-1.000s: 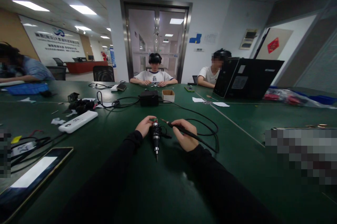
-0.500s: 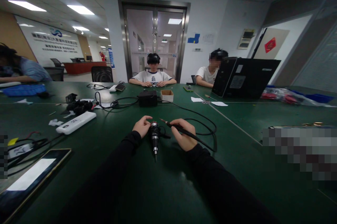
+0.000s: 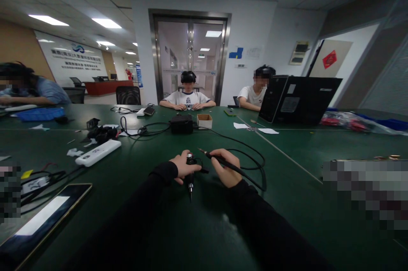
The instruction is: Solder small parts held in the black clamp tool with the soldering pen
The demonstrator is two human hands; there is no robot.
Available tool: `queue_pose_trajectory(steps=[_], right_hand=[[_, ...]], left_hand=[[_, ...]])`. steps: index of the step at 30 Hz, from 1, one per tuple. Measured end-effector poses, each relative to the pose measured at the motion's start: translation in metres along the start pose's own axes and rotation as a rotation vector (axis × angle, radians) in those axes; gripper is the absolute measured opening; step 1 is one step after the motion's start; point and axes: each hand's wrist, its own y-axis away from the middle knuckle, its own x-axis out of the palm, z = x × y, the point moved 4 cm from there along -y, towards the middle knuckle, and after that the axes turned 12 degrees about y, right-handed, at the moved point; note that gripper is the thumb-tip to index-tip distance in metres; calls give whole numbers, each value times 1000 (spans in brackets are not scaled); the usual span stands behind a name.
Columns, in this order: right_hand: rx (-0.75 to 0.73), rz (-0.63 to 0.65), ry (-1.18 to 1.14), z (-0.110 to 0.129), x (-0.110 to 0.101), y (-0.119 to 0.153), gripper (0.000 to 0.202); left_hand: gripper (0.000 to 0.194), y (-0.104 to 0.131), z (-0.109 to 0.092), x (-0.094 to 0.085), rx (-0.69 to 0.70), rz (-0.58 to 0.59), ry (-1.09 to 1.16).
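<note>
My right hand (image 3: 227,168) is closed around a black soldering-iron-like pen (image 3: 228,163), whose thin tip points up and left. A cable runs from the pen in a loop over the green table. Left of it, my left hand (image 3: 184,166) lies over a black and silver tool (image 3: 190,182) with a thin pointed end facing me. The fingers wrap round the tool's upper body and cover part of it. The pen's tip is near the tool's far end, apart from it.
Ahead are a black box (image 3: 181,124) and a small open carton (image 3: 204,121). A white power strip (image 3: 98,153), cables and a phone (image 3: 47,224) lie left. A computer case (image 3: 299,100) stands right. Three people sit around the table.
My left hand has moved from beside the tool's far end onto its body, and its fingers now cover it. My right hand still holds the pen. The view has tilted slightly up.
</note>
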Motion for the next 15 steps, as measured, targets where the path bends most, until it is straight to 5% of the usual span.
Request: queue_pose_trajectory(steps=[4,8,11,15], right_hand=[[-1,-12,2,0,0,0,12],[2,-7,-1,0,0,1,13],[1,8,-12,1,-1,1,13],[10,12,-1,3,-2,1,12]], left_hand=[[70,12,-7,12,138,-106,-168],[64,18,-21,5,112,-151,-376],[69,17,-28,-22,54,-161,-561],[77,9,-21,-81,-49,-229,-756]])
